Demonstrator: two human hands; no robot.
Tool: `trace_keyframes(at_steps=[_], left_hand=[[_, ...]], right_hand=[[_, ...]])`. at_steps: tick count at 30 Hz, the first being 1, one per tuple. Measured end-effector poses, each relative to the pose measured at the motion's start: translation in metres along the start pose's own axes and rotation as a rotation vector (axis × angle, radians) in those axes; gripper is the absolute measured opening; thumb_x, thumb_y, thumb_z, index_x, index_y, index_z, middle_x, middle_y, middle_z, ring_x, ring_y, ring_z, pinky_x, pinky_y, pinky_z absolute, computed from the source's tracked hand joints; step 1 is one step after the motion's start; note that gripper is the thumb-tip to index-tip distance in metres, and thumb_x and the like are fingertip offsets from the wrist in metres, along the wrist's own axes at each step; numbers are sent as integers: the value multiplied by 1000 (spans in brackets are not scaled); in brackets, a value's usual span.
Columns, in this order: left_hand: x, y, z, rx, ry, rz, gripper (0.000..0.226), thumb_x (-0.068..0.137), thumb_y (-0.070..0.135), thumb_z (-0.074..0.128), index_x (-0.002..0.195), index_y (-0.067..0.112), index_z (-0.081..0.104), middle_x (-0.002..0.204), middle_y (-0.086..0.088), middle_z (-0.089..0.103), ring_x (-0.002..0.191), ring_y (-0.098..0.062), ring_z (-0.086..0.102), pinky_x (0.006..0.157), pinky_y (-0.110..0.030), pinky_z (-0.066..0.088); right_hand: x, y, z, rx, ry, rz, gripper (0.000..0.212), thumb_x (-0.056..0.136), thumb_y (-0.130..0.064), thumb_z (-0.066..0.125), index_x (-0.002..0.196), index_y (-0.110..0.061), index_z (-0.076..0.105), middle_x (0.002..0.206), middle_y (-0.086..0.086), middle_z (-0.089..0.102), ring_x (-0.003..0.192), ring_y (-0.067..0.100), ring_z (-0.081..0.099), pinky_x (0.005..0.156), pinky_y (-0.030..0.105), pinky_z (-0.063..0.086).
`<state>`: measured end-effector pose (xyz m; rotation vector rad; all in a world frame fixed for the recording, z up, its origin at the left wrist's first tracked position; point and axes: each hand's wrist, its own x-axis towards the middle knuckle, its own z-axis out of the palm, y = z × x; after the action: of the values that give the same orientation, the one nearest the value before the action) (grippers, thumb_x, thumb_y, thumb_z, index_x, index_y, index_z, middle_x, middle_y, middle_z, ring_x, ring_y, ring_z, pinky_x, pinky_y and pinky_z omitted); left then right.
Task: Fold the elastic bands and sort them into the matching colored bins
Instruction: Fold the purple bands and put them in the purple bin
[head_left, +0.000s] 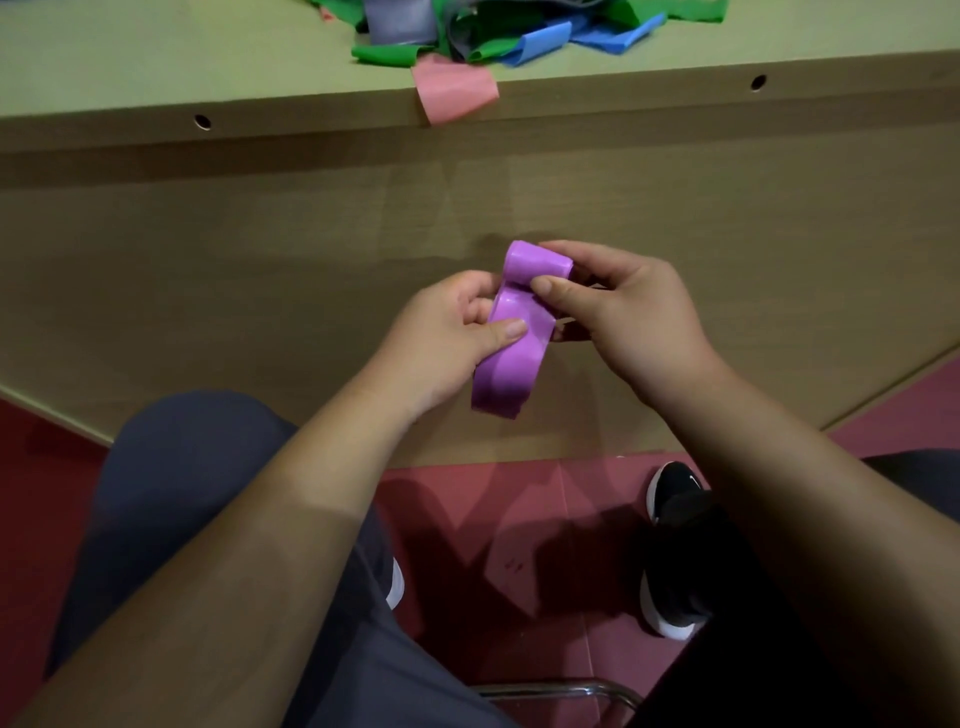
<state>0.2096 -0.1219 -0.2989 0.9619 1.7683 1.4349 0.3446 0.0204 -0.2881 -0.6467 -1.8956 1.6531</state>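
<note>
A purple elastic band (506, 358) is held between both hands, below the table's edge and in front of its wooden front panel. My left hand (447, 343) grips its middle, thumb pressed on top. My right hand (618, 317) pinches the upper end, which is folded over into a loop. The lower end hangs loose. A heap of green, blue, grey and pink bands (498, 36) lies on the tabletop at the far edge of view. No bins are in view.
One pink band (454, 93) hangs over the table's front edge (311, 111). My legs in dark trousers and black shoes (675, 493) are on the red floor below. A metal chair bar (561, 691) shows at the bottom.
</note>
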Motion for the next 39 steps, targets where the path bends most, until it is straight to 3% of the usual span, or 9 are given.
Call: trace_keyframes(at_steps=[5, 9, 11, 14, 18, 22, 33, 36, 39], left_hand=[[-1, 1, 3, 20, 18, -7, 34, 99, 0, 68, 130, 12, 65, 100, -5, 80, 87, -12, 74, 75, -24, 56], [-2, -2, 15, 122, 80, -23, 45, 81, 36, 85, 121, 26, 65, 106, 3, 79, 98, -16, 76, 88, -41, 60], [-3, -1, 21, 312, 157, -24, 52, 73, 48, 89, 114, 30, 63, 104, 10, 76, 97, -12, 72, 85, -38, 59], [-3, 2, 26, 501, 252, -5, 49, 78, 44, 88, 114, 26, 61, 105, 10, 70, 92, -10, 65, 73, -27, 51], [-3, 3, 27, 519, 274, 18, 42, 80, 34, 80, 117, 24, 62, 105, 10, 67, 87, -6, 62, 66, -14, 44], [-3, 3, 29, 552, 275, 18, 38, 79, 36, 77, 111, 22, 61, 103, 8, 66, 91, -14, 62, 70, -27, 45], [-2, 3, 21, 414, 176, -17, 37, 75, 43, 71, 108, 29, 65, 99, 11, 73, 87, -4, 68, 73, -28, 53], [1, -1, 15, 211, 108, -24, 42, 82, 44, 75, 120, 27, 68, 109, 6, 78, 104, -13, 75, 95, -42, 59], [-2, 4, 7, 31, 59, -10, 26, 104, 28, 68, 125, 13, 69, 111, -4, 79, 101, -13, 75, 90, -32, 58]], right_hand=[[0, -3, 0, 28, 1, 22, 28, 97, -9, 76, 124, -14, 79, 102, 12, 80, 79, 12, 72, 73, 35, 66], [0, -2, 0, 47, 3, 39, 27, 97, -9, 76, 123, -15, 79, 102, 7, 82, 82, 12, 74, 72, 37, 65], [-1, -2, 1, 13, 1, 38, 27, 97, -10, 76, 122, -18, 80, 102, 7, 82, 83, 14, 75, 69, 35, 62], [-3, -3, 3, 23, -17, 55, 26, 97, -10, 76, 121, -18, 80, 102, 10, 82, 82, 15, 74, 71, 39, 65], [-2, -3, 4, 33, -22, 70, 24, 98, -12, 75, 120, -19, 80, 102, 12, 81, 81, 17, 73, 79, 43, 65], [-2, -1, 5, 26, -13, 81, 23, 98, -13, 76, 121, -16, 79, 102, 15, 80, 82, 17, 73, 73, 35, 64], [2, 10, 5, -141, 12, -18, 26, 91, -10, 80, 116, -17, 77, 93, 9, 80, 80, 27, 78, 84, 53, 65], [2, 9, 2, -177, -9, -49, 31, 90, -10, 81, 118, -21, 76, 99, 11, 77, 82, 30, 77, 86, 50, 65], [2, 4, -1, -74, -66, -33, 35, 91, 1, 80, 123, -12, 75, 105, 24, 75, 80, 20, 72, 83, 35, 65]])
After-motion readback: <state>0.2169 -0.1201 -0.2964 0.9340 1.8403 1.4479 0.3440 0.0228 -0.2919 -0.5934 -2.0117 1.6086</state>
